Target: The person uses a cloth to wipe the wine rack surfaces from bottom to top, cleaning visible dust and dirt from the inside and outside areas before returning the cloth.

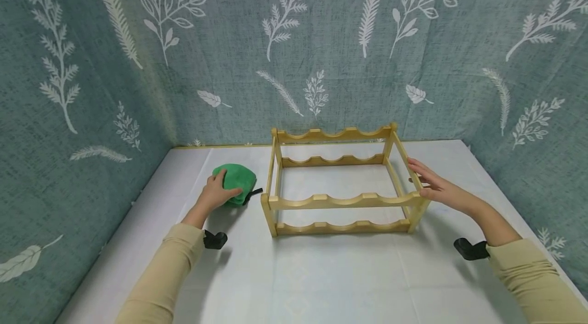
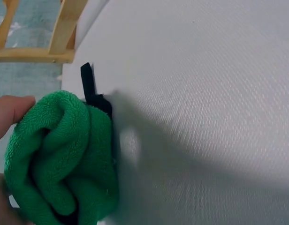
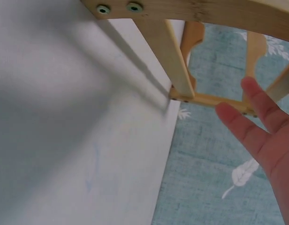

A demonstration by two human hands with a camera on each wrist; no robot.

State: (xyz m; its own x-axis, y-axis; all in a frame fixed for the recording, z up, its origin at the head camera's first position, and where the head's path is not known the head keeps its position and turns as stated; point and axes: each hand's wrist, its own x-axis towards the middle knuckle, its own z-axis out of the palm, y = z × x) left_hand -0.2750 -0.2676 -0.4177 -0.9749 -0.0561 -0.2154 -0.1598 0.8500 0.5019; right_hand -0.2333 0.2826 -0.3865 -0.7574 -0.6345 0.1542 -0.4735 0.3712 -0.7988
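A folded green terry cloth (image 1: pixel 240 177) with a black strap (image 2: pixel 88 82) lies on the left of the table. My left hand (image 1: pixel 215 194) grips it, thumb on one side and fingers on the other; part of the fingers is out of frame in the left wrist view. A wooden rack with scalloped rails (image 1: pixel 337 202) stands upright to the right of the cloth. My right hand (image 1: pixel 438 191) is at the rack's right end, fingers extended and spread beside the top side bar. Whether those fingertips touch the wood, I cannot tell.
The white-covered table (image 1: pixel 340 278) runs back to a blue-green curtain (image 1: pixel 220 69) with white leaf prints, which also hangs at both sides. Black wrist mounts (image 1: pixel 215 239) stick out from both forearms.
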